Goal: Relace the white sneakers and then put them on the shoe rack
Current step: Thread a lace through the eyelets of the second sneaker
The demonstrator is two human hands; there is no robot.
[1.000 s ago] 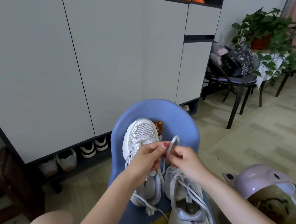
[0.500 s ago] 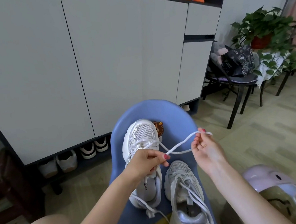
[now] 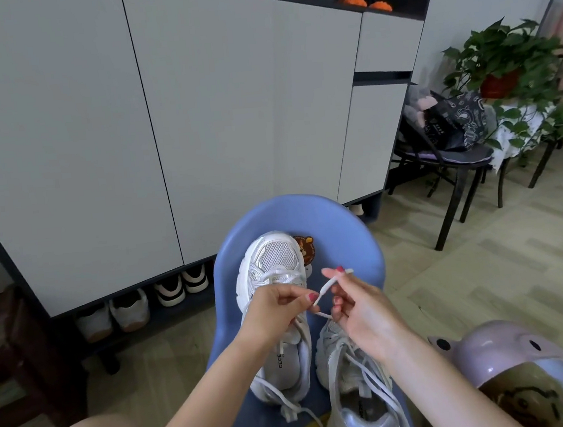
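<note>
Item: two white sneakers on a blue chair point(image 3: 350, 227), toes pointing toward the cabinet point(image 3: 195, 118).

Left sneaker point(image 3: 273, 272): farther from the wearer, its upper half hidden under the left hand. Lacing looked partial; a loose lace end trailed off its heel onto the seat.

Right sneaker point(image 3: 356, 395): nearer, just beside the first. Laces ran slack down its tongue; whether fully threaded could not be told.

Lace point(image 3: 327, 288): a short free length ran between the two hands above the left sneaker, its tip poking out past the right forefinger.

Left hand point(image 3: 276, 312): fingers curled, thumb and forefinger pinched on the lace where it left the shoe.

Right hand point(image 3: 357, 305): thumb and forefinger pinched on the lace near its tip; remaining fingers loosely curled below.

Rack point(image 3: 138, 313): the open shelf under the cabinet, holding other pairs, well apart from the chair.

Also present: a lilac bin point(image 3: 515, 373) at lower right, a black chair point(image 3: 447, 163) and a plant point(image 3: 506, 64) beyond.

Status, as judged: relacing was under way on the left sneaker, with more eyelets apparently to go. Tying off, checking the right sneaker, and moving both to the rack were not yet done.
</note>
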